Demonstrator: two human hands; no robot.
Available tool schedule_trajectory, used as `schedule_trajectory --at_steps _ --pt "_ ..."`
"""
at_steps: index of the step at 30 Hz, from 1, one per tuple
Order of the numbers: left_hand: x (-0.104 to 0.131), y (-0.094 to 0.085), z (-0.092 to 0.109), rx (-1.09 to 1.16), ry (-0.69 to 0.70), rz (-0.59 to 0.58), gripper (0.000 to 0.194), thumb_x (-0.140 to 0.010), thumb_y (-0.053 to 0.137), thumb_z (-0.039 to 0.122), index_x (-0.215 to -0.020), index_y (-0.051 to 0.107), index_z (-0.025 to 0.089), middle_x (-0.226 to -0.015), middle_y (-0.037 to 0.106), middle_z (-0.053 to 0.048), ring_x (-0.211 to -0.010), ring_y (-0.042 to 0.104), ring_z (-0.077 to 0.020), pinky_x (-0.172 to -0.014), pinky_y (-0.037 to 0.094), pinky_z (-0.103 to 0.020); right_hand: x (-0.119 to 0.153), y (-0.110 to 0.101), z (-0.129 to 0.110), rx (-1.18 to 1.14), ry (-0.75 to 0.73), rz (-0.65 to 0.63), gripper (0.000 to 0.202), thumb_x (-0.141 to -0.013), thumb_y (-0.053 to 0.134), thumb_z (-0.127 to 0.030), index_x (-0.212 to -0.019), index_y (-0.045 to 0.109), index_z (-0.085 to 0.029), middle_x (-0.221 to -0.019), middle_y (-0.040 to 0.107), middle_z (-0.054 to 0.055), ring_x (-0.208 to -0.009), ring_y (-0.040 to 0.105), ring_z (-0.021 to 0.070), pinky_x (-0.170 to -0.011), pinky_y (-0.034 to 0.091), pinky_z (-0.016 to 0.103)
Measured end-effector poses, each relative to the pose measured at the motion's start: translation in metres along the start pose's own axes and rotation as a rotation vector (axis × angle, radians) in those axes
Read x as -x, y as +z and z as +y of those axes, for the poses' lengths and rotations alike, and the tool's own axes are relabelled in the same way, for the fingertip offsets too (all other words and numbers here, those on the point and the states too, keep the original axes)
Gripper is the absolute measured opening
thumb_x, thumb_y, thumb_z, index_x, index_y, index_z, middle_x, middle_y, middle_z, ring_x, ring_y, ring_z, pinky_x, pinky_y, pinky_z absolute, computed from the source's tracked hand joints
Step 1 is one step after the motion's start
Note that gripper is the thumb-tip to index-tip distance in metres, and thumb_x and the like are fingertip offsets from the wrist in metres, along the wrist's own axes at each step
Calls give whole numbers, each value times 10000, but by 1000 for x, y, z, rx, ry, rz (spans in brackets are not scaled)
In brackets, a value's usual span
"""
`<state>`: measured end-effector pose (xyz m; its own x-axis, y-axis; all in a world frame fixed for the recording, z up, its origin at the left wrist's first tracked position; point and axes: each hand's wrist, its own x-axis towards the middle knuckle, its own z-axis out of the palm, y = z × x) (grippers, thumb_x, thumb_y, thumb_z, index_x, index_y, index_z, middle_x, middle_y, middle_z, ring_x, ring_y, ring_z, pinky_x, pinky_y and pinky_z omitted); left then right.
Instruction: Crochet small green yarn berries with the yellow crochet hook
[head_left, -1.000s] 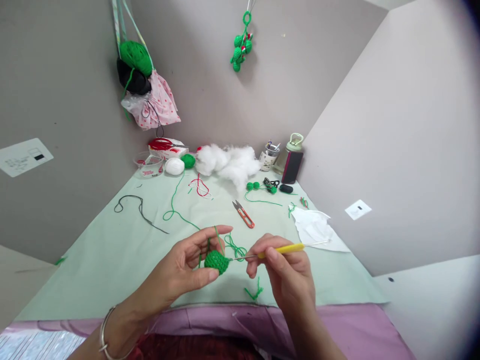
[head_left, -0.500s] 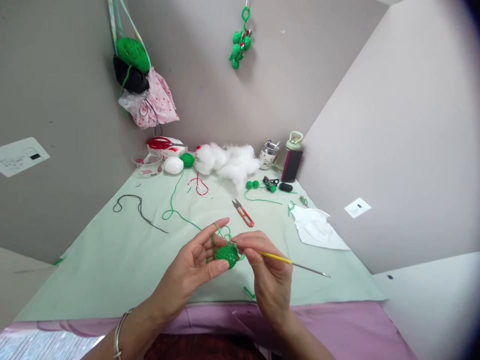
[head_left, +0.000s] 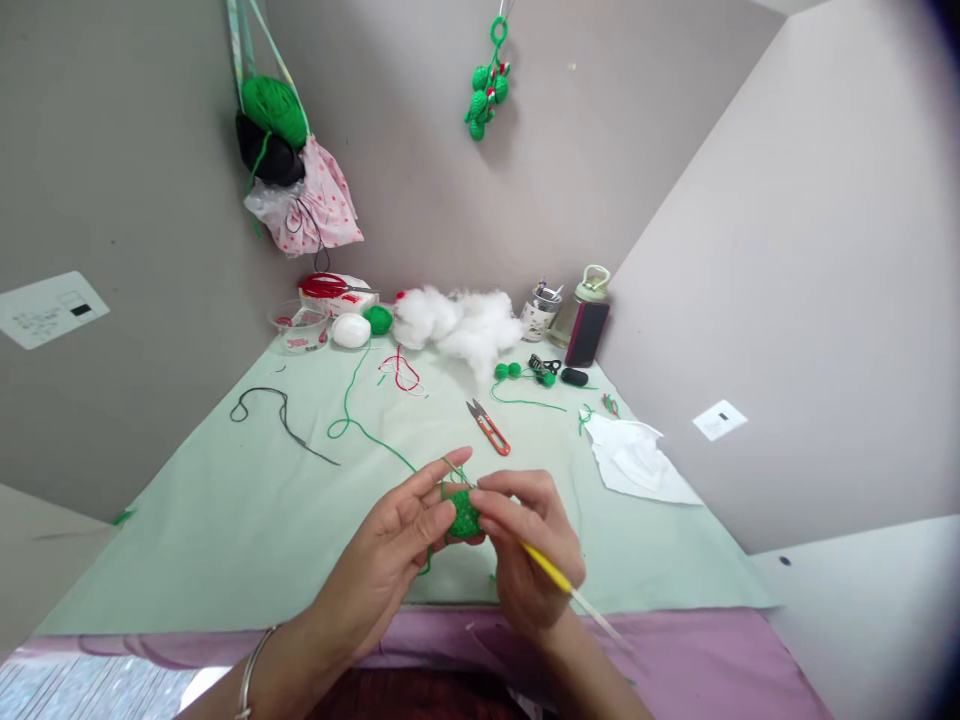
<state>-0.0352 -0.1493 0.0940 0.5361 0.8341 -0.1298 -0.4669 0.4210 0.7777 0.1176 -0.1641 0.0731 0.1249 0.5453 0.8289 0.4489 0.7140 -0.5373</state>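
Note:
Between my two hands is a small round piece of green crochet (head_left: 466, 515). My left hand (head_left: 409, 525) is closed on it, thumb on its near face, with green yarn (head_left: 375, 441) running over the raised index finger and back across the cloth. A crochet hook with a yellow grip (head_left: 547, 568) sits in my right hand (head_left: 534, 545), its shaft slanting down to the right. My right thumb and index fingertips touch the crochet piece's right edge. The hook's working tip is hidden behind the fingers.
Orange thread snips (head_left: 488, 428) lie beyond my hands. White stuffing (head_left: 457, 325), a green yarn ball (head_left: 378, 320) and a white ball (head_left: 351, 330) line the back. A bottle (head_left: 592, 285), phone (head_left: 587, 334) and white cloth (head_left: 637, 460) are at right; a dark cord (head_left: 283, 415) lies left.
My right hand has turned, so the hook's free end now points more steeply downward. The crochet piece has rotated, and my left thumb has shifted up to its left side.

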Motion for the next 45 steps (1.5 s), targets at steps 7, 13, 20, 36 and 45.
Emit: schedule_trajectory --at_steps 7,13,20,36,45 --pt "-2 -10 16 19 18 -67 468 -946 739 376 -1396 693 255 -1049 736 -42 -940 664 -180 -929 453 -314 -22 -20 -1 -322 266 -51 189 -1026 621 -246 -1054 807 -270 -887 733 44 -778 696 178 -669 593 326" --pt "-3 -16 17 -5 -30 -90 472 -895 787 397 -1335 740 232 -1023 704 -45 -930 609 -170 -890 432 -295 -28 -26 4 -666 616 -33 185 -977 706 -344 -874 815 -236 -771 715 16 -550 631 108 -511 510 241" --pt "-7 -18 6 -134 35 -107 752 -740 930 258 -1417 645 420 -1123 695 -3 -1117 611 -216 -987 448 -339 -20 -11 -4 -407 395 -148 137 -972 719 -327 -979 845 -273 -900 782 66 -875 703 208 -751 570 334" --pt "-1 -15 20 -718 247 0 647 -802 854 230 -1396 644 379 -1006 648 33 -1072 609 -193 -1079 437 -335 -22 -25 12 -695 574 -277 229 -1053 584 -376 -988 744 -225 -879 769 43 -763 667 154 -717 544 296" --pt "-1 -15 24 -808 248 -1 607 -794 821 202 -1366 668 337 -1011 655 15 -1066 624 -211 -1079 457 -369 -32 -37 6 -510 500 -394 252 -1073 538 -358 -988 741 -237 -927 773 49 -784 688 169 -754 558 330"
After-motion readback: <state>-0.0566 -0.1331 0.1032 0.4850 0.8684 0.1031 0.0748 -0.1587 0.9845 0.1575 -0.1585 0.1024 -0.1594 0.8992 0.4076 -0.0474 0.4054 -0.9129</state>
